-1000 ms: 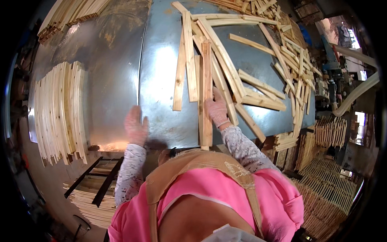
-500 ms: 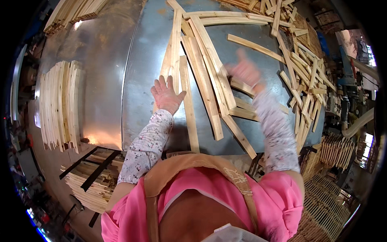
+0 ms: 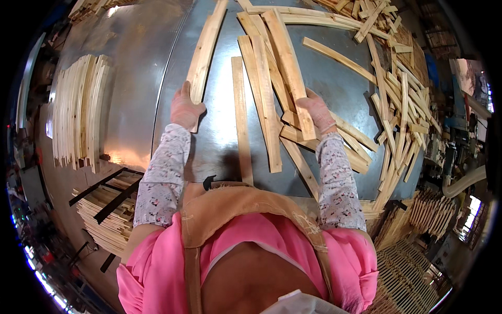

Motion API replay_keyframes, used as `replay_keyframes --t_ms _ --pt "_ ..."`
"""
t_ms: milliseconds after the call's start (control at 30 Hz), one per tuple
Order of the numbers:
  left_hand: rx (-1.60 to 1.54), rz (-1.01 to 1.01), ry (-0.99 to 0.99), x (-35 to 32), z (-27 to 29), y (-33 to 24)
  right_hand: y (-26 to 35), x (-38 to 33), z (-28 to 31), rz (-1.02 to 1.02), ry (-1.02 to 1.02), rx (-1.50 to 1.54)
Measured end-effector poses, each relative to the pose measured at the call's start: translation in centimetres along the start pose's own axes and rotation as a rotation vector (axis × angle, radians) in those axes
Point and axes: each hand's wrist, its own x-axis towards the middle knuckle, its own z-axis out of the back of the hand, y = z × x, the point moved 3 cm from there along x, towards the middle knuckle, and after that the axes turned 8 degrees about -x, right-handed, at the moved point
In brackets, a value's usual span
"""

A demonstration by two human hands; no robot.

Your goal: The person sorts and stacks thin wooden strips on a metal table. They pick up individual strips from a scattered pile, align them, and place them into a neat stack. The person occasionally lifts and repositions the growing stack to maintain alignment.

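My left hand (image 3: 186,109) is closed round the near ends of a pair of pale wooden strips (image 3: 208,44), which slant away over the metal table (image 3: 217,152). Part of the lower strip is hidden under the upper one. On the right, my right hand (image 3: 316,111) grips a wider wooden strip (image 3: 285,60) near its close end, its thumb across the top. Between my hands lie a single strip (image 3: 240,115) and several overlapping strips (image 3: 265,104). Shorter pieces (image 3: 340,149) stick out beneath my right wrist.
A neat stack of strips (image 3: 78,112) stands on the table's left part, past a seam. Loose strips form a tangled heap (image 3: 400,110) on the right. More strips rest on a black-barred rack (image 3: 104,209) below left. Bundled slats (image 3: 410,272) are at the lower right.
My left hand has moved left with its strips, away from the others. My right hand, blurred and raised before, now holds a strip's near end, and that strip has shifted slightly right.
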Motion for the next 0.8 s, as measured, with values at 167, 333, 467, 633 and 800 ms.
replay_keyframes --t_ms 167,333,467,633,800 --pt "-2.189 0.419 0.892 -5.0 2.7 0.7 4.9 -7.2 -6.1 0.137 0.483 1.224" --pt "-2.312 0.51 0.835 -8.7 1.6 3.1 11.1 -10.9 -17.2 0.043 0.322 0.908" --pt "-2.068 0.603 0.731 -9.9 1.2 6.9 10.3 -8.5 -27.4 0.143 0.063 0.395" --pt "-1.842 0.593 0.541 -9.2 0.1 14.0 12.0 -9.1 -36.0 0.105 -0.158 0.024" --pt "-1.341 0.377 0.535 -9.6 4.5 12.7 16.7 -12.4 -38.7 0.059 -0.21 -0.11"
